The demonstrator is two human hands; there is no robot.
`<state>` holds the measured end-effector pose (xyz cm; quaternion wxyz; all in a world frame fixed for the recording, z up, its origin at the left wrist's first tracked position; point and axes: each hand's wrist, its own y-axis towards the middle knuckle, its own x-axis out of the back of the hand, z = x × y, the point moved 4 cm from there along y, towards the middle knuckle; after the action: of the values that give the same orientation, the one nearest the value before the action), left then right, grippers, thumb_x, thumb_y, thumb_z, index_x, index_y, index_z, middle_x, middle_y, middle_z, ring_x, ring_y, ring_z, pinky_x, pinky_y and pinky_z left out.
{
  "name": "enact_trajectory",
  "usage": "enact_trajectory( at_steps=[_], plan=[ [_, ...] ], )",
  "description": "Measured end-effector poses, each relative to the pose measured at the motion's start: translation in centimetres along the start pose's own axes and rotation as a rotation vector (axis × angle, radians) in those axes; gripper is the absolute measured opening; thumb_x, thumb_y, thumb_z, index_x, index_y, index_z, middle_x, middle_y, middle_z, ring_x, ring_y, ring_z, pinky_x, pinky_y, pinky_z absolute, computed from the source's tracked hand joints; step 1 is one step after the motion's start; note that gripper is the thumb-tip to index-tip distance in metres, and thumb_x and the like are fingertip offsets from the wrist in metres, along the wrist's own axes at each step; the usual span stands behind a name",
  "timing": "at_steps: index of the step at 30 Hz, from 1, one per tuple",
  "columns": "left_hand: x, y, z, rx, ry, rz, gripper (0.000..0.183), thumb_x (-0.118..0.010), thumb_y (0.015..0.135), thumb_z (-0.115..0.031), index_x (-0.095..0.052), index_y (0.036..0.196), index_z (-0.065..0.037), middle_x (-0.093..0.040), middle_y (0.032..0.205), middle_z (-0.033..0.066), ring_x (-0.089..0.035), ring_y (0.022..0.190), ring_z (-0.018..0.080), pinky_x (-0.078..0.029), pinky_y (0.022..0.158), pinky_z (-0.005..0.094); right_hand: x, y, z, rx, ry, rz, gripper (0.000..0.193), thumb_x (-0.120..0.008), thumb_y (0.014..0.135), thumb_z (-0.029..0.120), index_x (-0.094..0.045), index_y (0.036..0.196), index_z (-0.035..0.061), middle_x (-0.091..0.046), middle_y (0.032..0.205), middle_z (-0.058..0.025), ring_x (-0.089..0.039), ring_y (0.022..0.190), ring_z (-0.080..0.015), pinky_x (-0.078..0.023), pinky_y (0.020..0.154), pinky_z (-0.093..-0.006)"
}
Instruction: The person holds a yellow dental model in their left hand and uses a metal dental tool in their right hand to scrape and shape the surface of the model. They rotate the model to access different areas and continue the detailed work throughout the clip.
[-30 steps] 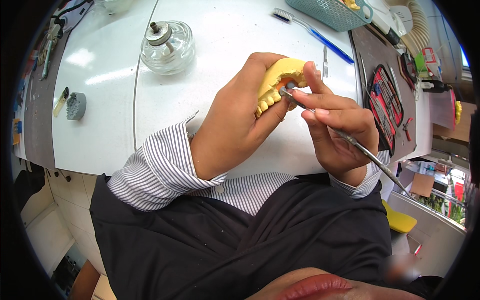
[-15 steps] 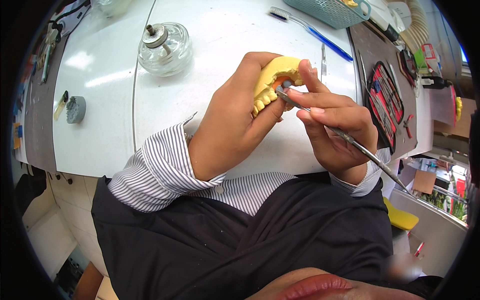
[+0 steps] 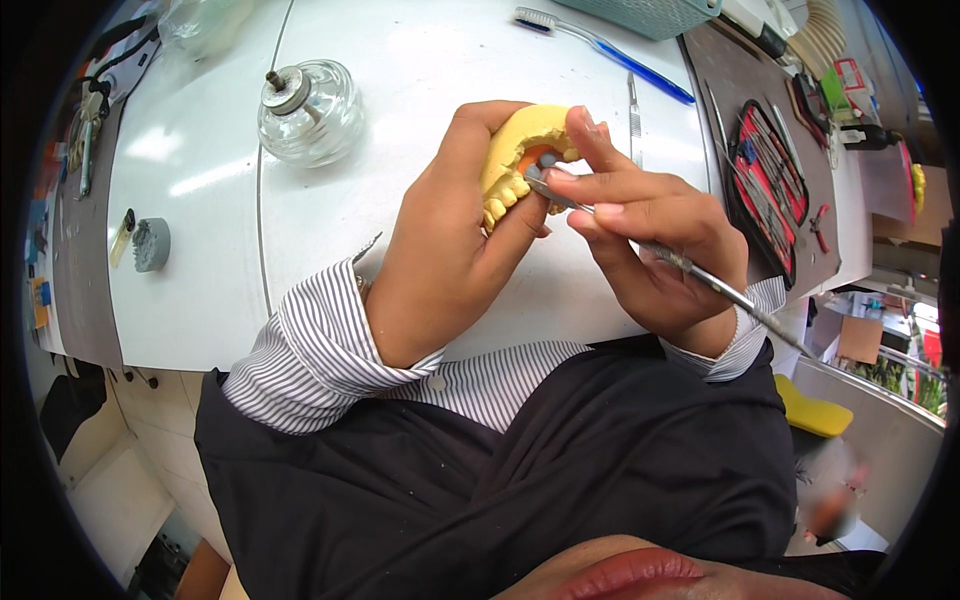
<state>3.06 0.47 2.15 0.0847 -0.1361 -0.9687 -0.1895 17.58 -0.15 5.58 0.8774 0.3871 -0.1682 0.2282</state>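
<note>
My left hand (image 3: 440, 235) is closed round a yellow plaster dental model (image 3: 512, 140), held up over the white table with its row of teeth toward me. An orange patch and small grey lumps (image 3: 546, 160) show on its inner side. In my right hand (image 3: 670, 235) is a slim metal dental carving tool (image 3: 720, 285), gripped like a pen, its handle slanting down to the right. The tool's flat tip is at the grey lumps; I cannot tell whether it touches them. My right index finger reaches up beside the model's far edge.
A glass spirit lamp (image 3: 312, 115) stands on the table at the left, with a grey block (image 3: 151, 245) farther left. Beyond my hands lie a blue-handled brush (image 3: 620, 60) and a scalpel handle (image 3: 635, 120). An opened tool case (image 3: 765, 185) lies right; a teal basket (image 3: 650, 15) is behind.
The whole view has shifted slightly, with hands, model and table things a little farther left. Both hands keep their grips, and the tool's tip stays by the grey lumps.
</note>
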Motion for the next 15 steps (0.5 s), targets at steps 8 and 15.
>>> enact_trajectory(
  at_steps=[8, 15],
  plan=[
    [-0.7, 0.1, 1.7, -0.013, -0.031, -0.083, 0.030, -0.056, 0.088, -0.006, -0.044, 0.114, 0.000, -0.060, 0.094, 0.0117, -0.062, 0.075, 0.0144, -0.049, 0.063, 0.0235, 0.2, 0.2, 0.3, 0.098, -0.028, 0.013, 0.018, -0.052, 0.087, -0.005, -0.046, 0.102, 0.0039, -0.060, 0.102, -0.0209, -0.061, 0.102, -0.0339, -0.036, 0.100, -0.0538],
    [-0.5, 0.4, 1.4, 0.225, -0.262, -0.092, 0.032, -0.057, 0.090, -0.013, -0.042, 0.114, 0.002, -0.060, 0.096, 0.0127, -0.063, 0.079, 0.0137, -0.051, 0.061, 0.0227, 1.3, -0.3, -0.3, 0.036, -0.196, -0.104, 0.015, -0.051, 0.090, 0.002, -0.043, 0.103, 0.0056, -0.059, 0.106, -0.0224, -0.065, 0.089, -0.0244, -0.045, 0.090, -0.0440]
  ],
)
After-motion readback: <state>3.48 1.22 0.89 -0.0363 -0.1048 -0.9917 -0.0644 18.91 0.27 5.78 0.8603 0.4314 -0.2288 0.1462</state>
